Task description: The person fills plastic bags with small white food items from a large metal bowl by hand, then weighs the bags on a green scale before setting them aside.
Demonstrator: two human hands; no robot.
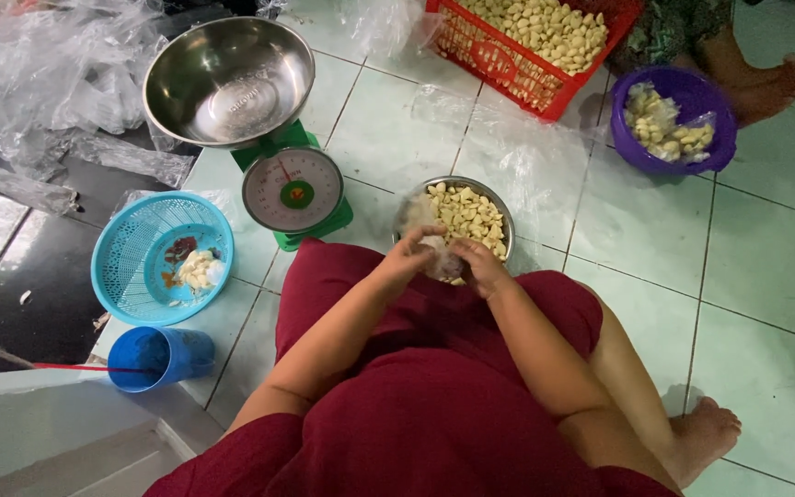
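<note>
- The floor (766, 267) is pale green glazed tile with dark grout lines, smooth and shiny; everything sits on it, and the person sits there too, in dark red cloth.
- Crumpled clear plastic sheeting (48, 64) is heaped at the upper left, thin and glossy.
- A red plastic crate (499, 60) with lattice walls stands at the top, filled with pale peeled garlic cloves.
- A green kitchen scale (293, 191) with a round dial carries a wide, empty steel pan (229, 81), bright and dished.
- A round turquoise basket (160, 256) of fine mesh holds a few cloves and some reddish scraps.
- A purple plastic bowl (692, 124) at the upper right holds cloves in clear bags; another person's foot rests just beside it.
- A blue plastic cup (160, 357) stands near the basket.
- The steel bowl (501, 204) just ahead of the knees holds peeled garlic cloves (466, 216), cream-coloured, smooth and curved.
- The left hand (409, 256) and right hand (482, 264) meet over the near rim of that bowl, fingers curled in narrowly around something small and whitish; whether it is a clove or a wisp of bag I cannot tell.
- Judging by this, the work in hand is handling cloves at the bowl, and it would call for a light pinching grip, since the cloves look slick and small.
</note>
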